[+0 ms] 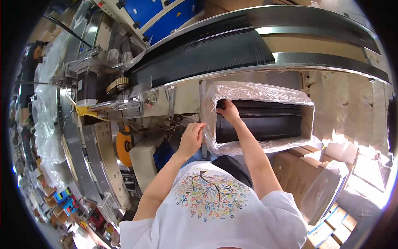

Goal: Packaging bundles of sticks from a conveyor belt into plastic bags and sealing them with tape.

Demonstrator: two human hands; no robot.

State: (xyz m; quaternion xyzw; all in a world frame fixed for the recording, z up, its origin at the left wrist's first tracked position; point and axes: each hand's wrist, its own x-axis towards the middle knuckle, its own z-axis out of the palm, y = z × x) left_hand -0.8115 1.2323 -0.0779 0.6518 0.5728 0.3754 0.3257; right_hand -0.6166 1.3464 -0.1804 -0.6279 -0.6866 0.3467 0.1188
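Observation:
An open cardboard box (307, 120) lined with a clear plastic bag (257, 89) stands in front of me, holding rows of black stacked items (265, 120). My right hand (229, 111) reaches inside the box at its left end, fingers pressed on the black items. My left hand (192, 137) rests on the box's left outer wall, over the folded plastic rim, fingers closed against it.
A curved black conveyor belt (215, 50) with metal rails runs above the box. A motor and gear assembly (89, 85) sits to the left. Closed cardboard boxes (302, 166) and a plastic-lined one (327, 186) stand at right. Clear bags (47, 124) hang at far left.

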